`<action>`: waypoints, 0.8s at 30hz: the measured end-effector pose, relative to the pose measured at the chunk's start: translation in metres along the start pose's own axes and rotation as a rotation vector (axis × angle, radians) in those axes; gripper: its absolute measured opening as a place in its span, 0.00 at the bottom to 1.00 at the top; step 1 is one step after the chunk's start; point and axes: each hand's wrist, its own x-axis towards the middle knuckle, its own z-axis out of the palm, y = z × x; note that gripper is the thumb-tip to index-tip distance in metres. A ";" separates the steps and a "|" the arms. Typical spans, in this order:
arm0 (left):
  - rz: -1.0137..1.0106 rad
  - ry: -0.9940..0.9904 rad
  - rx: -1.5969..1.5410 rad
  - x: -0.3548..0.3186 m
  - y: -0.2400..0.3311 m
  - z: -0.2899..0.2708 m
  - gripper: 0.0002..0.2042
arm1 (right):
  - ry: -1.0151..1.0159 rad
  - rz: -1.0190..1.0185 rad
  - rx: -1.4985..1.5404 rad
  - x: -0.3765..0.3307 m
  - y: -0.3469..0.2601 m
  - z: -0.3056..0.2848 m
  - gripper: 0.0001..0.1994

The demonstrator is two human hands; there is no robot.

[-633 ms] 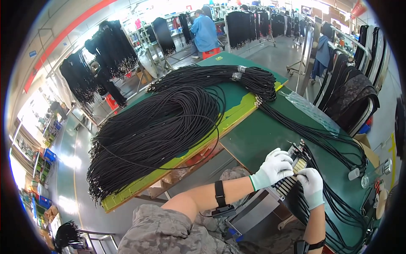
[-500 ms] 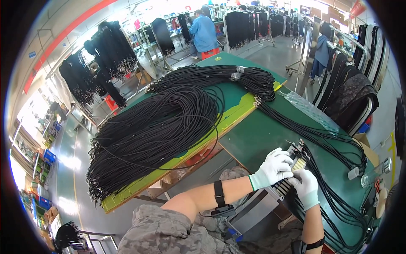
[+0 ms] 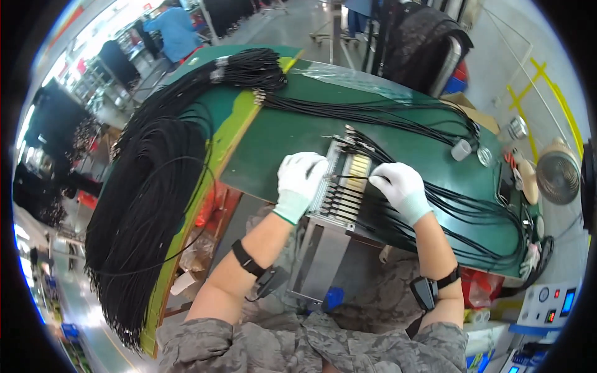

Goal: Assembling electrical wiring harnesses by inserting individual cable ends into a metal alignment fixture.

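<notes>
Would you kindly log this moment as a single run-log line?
left hand: gloved, resting on metal cable fixture | right hand: gloved, pinching black cable over fixture | green table | black cable bundle at left

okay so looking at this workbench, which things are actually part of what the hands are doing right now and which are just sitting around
In use:
- left hand, resting on the metal slotted fixture
- right hand, pinching a thin black cable laid into the fixture
- black cables trailing right from the fixture

Lying about:
- big bundle of black cables
- small fan
- two metal cups
</notes>
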 end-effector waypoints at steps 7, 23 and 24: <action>-0.093 -0.169 0.033 -0.010 -0.004 0.013 0.08 | -0.074 0.097 -0.098 -0.011 0.006 0.000 0.10; -0.070 -0.221 -0.118 -0.011 -0.004 0.013 0.10 | -0.173 0.248 0.092 -0.012 -0.002 -0.004 0.14; -0.055 -0.221 -0.139 -0.011 -0.005 0.014 0.10 | -0.185 0.271 0.127 -0.011 0.000 -0.003 0.14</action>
